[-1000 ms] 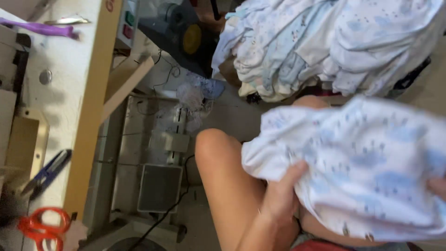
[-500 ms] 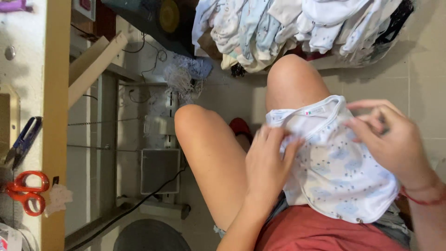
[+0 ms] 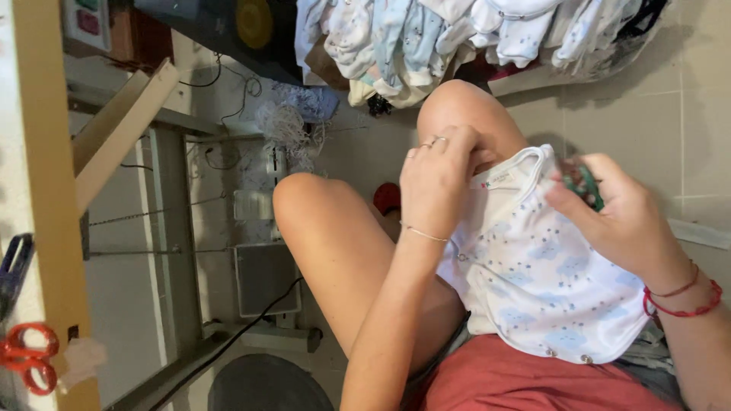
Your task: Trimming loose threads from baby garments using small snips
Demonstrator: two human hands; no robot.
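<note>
We see a white cloud-print baby bodysuit lying across our lap; left hand pinches its neckline, right hand grasps the collar edge plus a small green tool; light, limp cotton, best held by the hems

A small white cotton baby garment printed with pale blue clouds lies across the person's lap. The left hand pinches its neckline; the right hand grips the other side, holding a small green tool. Red-handled scissors rest on the pale surface. A heap of light baby clothes sits beyond the knees.
</note>
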